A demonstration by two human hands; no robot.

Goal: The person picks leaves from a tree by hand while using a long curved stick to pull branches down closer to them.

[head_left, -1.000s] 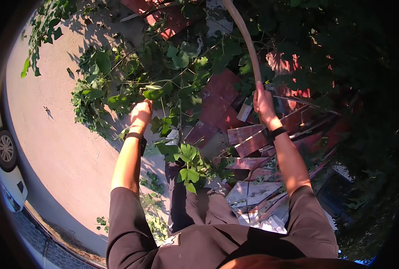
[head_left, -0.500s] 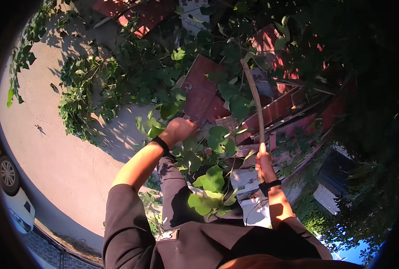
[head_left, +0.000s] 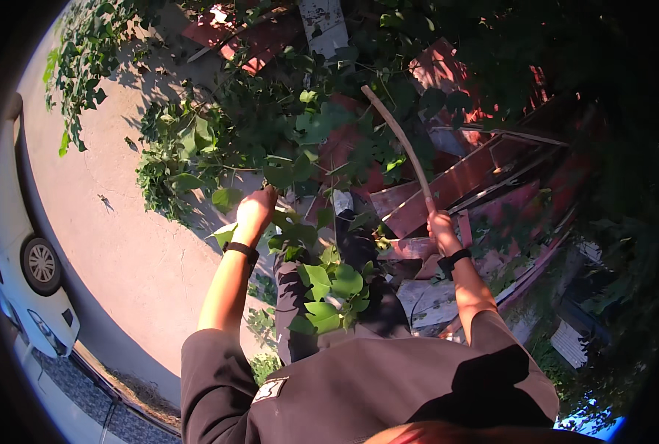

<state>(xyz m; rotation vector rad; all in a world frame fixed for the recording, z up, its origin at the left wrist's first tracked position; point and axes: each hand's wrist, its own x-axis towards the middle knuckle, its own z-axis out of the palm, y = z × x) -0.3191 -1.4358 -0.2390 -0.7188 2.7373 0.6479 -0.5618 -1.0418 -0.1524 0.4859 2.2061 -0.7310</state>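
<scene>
My right hand [head_left: 441, 228] is wrapped round the lower end of a long, slightly curved wooden stick [head_left: 403, 140]. The stick tilts up and to the left, its far end among the leaves. My left hand [head_left: 255, 212] is closed on a leafy vine [head_left: 226, 198], with broad green leaves on both sides of the fist; the fingertips are partly hidden. More large leaves [head_left: 323, 314] hang in front of my legs, close to my body.
Red broken boards [head_left: 448, 189] lie heaped ahead and to the right, tangled with vines. A pale board [head_left: 323, 29] leans at the far side. Sunlit concrete ground [head_left: 155, 266] stretches on the left, where a white car [head_left: 33, 318] stands. Dense dark foliage borders the right.
My left hand has moved left and slightly back toward me, and leaves near it have shifted. My right hand has risen a little, and the stick now leans further left.
</scene>
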